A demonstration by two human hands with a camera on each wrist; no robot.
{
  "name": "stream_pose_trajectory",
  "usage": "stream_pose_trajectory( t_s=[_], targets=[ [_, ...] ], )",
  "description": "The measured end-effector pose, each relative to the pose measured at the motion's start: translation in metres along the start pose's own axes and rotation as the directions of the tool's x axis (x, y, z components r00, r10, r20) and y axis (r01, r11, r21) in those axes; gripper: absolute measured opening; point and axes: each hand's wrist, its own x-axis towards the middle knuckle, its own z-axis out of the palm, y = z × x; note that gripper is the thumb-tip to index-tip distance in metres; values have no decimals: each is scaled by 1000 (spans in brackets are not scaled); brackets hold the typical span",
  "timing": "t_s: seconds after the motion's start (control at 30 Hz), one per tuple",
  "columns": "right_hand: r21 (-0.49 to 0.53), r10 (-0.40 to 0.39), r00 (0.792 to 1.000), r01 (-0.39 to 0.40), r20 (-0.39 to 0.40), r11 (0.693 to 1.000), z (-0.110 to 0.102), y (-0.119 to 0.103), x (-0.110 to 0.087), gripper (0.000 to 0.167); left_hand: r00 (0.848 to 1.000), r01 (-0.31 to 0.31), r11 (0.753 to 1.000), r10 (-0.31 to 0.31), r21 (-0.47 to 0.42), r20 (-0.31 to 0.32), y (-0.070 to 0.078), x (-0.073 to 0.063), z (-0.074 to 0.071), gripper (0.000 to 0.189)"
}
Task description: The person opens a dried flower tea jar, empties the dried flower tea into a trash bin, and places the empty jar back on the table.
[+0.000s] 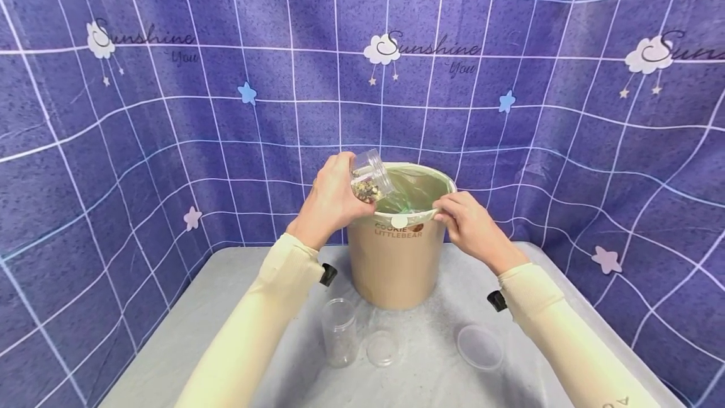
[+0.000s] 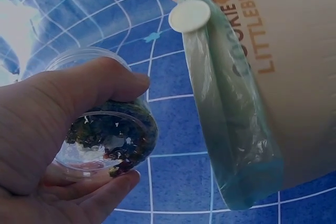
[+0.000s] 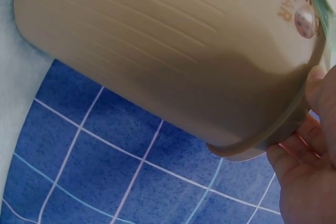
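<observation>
My left hand [image 1: 331, 197] grips a clear plastic jar [image 1: 370, 172], tilted with its mouth toward the bin's opening. Dark and yellowish dried bits [image 2: 131, 135] lie along the jar's lower side. A tan trash bin [image 1: 396, 269] with "Cookie Littlebear" lettering stands upright on the table. Its green liner bag [image 1: 416, 187] is folded over the rim, where a round white tab [image 2: 190, 16] shows. At the right side of that rim my right hand [image 1: 467, 225] pinches the edge, thumb on one side and fingers on the other in the right wrist view.
A second clear jar [image 1: 340, 335] stands on the grey table [image 1: 238, 313] in front of the bin. Beside it lies a small clear lid [image 1: 382, 349], and a larger round lid [image 1: 480, 347] is farther right. A blue gridded curtain [image 1: 306, 80] surrounds the table's back and sides.
</observation>
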Motion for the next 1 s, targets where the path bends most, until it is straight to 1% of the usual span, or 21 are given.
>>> stream_pose_trajectory(
  t_s=[0.1,0.23,0.5,0.6,0.73,0.93,1.0],
  targets=[
    [1,3,1000,-3,-1,1000,0,-1,0,9,1000,3,1000,-3,9,-2,0,6,0,88],
    [-3,-2,1000,2,-1,1000,0,-1,1,10,1000,11,1000,-11,19,8,-1,14,0,93],
    [-11,-6,1000,6,6,1000,1,0,1,10,998,38,999,-40,34,53,-2,29,-3,99],
    [-15,-3,1000,3,5,1000,0,0,0,10,998,21,999,-23,34,60,-1,35,-3,99],
    [-18,-1,1000,1,5,1000,1,1,1,9,998,-13,998,9,56,70,-2,43,-4,94],
    [-17,-7,1000,7,6,1000,1,0,1,9,995,-14,997,6,80,95,-3,53,-4,93],
    [-16,-9,1000,9,6,1000,0,0,1,9,995,-24,996,15,84,101,-3,56,-4,91]
  ],
)
